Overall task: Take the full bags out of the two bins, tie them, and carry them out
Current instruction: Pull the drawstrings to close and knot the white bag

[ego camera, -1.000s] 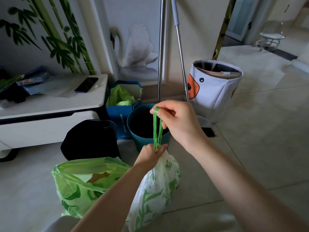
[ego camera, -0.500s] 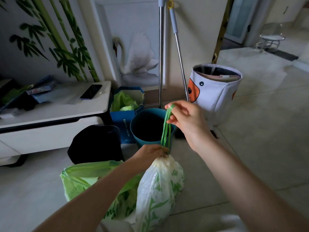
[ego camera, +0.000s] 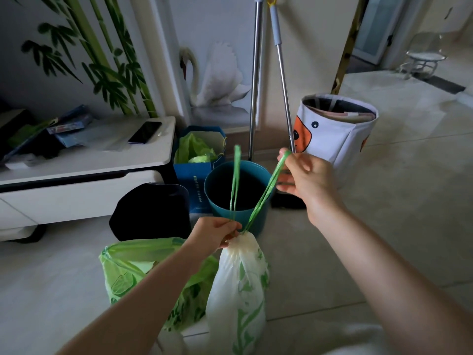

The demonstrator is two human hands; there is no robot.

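A white bag with green leaf print (ego camera: 240, 283) stands on the floor, its neck gathered tight. My left hand (ego camera: 217, 233) pinches that neck and the foot of one green drawstring loop (ego camera: 235, 180), which stands up free. My right hand (ego camera: 302, 175) holds the other green drawstring loop (ego camera: 263, 194), pulled up and to the right. A second bag, light green (ego camera: 125, 272), sits open on the floor to the left, partly behind my left forearm. Behind the bags are a teal round bin (ego camera: 235, 216) and a black bin (ego camera: 151, 211), both without bags.
A blue paper bag (ego camera: 192, 172) with green plastic stands behind the bins. Two mop poles (ego camera: 256, 80) lean on the wall. A white fabric basket (ego camera: 335, 131) is at right. A low white cabinet (ego camera: 84, 185) with a phone (ego camera: 144, 131) is at left. Tiled floor runs toward a doorway (ego camera: 371, 29).
The two drawstring loops, held together before, have been split. My right hand has moved right with one loop; the other now stands free above my left hand.
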